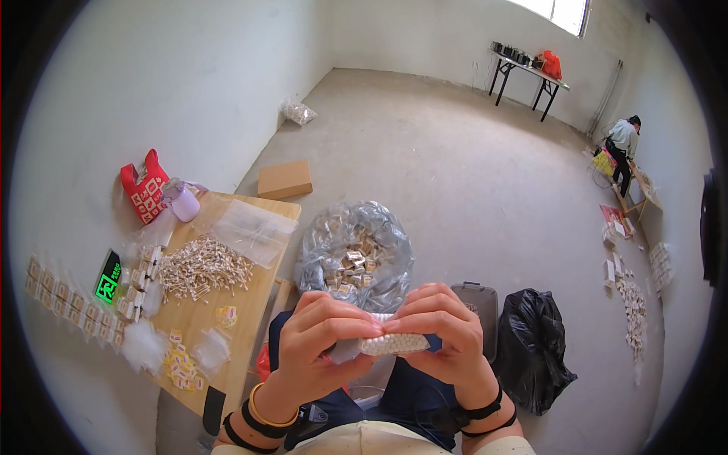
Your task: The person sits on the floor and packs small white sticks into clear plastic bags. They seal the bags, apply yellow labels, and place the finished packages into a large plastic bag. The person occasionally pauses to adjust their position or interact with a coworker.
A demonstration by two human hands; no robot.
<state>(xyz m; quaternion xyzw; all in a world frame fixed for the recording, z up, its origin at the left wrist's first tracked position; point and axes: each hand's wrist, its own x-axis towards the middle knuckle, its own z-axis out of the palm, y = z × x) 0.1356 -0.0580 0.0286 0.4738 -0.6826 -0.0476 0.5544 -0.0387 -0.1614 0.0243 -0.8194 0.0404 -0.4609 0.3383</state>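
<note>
A tight bundle of white cotton swabs (394,346) is held up in front of my lap, its round tips facing me. My left hand (324,338) grips its left end, with the fingers over the top and the thumb below. On the other end, my right hand (446,332) closes in the same way, and the fingertips of both hands nearly meet above it. Just beyond my hands stands a large transparent plastic bag (315,254) with many small packed bundles (356,265) inside.
To the left, a wooden table (262,292) bears a heap of loose swabs (203,267), plastic sheets (254,227) and yellow-white labels (182,364). A black bag (535,353) and a grey bin (489,311) stand at right. A cardboard box (284,180) lies beyond the table. Another person (623,144) bends far right.
</note>
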